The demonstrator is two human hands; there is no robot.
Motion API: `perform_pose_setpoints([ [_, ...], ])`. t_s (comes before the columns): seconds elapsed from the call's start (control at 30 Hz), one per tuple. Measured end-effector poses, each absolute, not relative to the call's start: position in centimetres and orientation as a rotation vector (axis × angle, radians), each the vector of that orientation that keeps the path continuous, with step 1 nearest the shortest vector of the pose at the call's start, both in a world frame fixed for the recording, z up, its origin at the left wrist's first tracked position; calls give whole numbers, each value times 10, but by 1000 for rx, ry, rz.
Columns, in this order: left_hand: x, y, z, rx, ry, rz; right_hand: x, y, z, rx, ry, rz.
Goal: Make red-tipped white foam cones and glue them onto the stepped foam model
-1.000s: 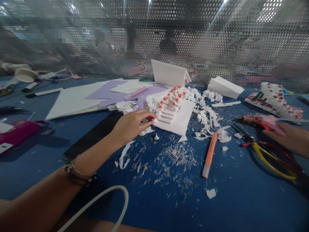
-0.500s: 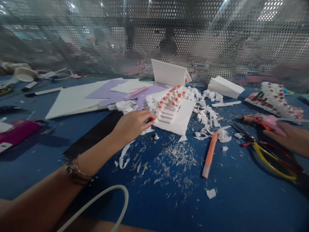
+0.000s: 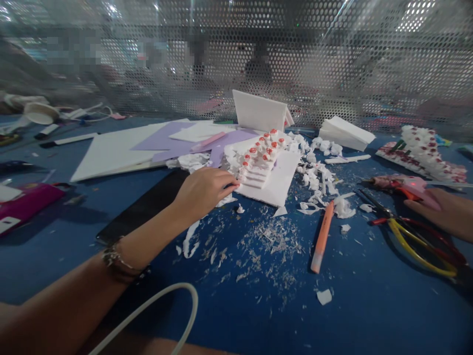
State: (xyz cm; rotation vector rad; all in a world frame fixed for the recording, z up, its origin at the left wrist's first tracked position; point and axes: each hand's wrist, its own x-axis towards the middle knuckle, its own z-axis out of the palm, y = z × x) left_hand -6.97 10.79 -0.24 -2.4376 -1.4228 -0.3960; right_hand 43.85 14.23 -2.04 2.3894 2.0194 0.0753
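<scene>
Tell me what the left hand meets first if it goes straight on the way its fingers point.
Probably the white stepped model, its lower steps lying just ahead of the left hand; whether the fingers already touch it is hard to tell.

One head-worn camera looks forward and down from near above the flat blue surface (image 3: 369, 315), past the bare left hand (image 3: 201, 193) toward a perforated grey metal screen (image 3: 332, 74).

TEXT: none legible | orange marker (image 3: 322, 237): dark print on barrel, too small to read
</scene>
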Motion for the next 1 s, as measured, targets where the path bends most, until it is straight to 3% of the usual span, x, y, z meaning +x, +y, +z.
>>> perform_pose_setpoints([
  [0.2,-68,107,-2,-2456,-1482,-435,431,140,-13,2337,1992,-78],
  [1.0,-65,106,-3,-2408,-1476,-481,435,141,-19,2295,2008,-24],
])
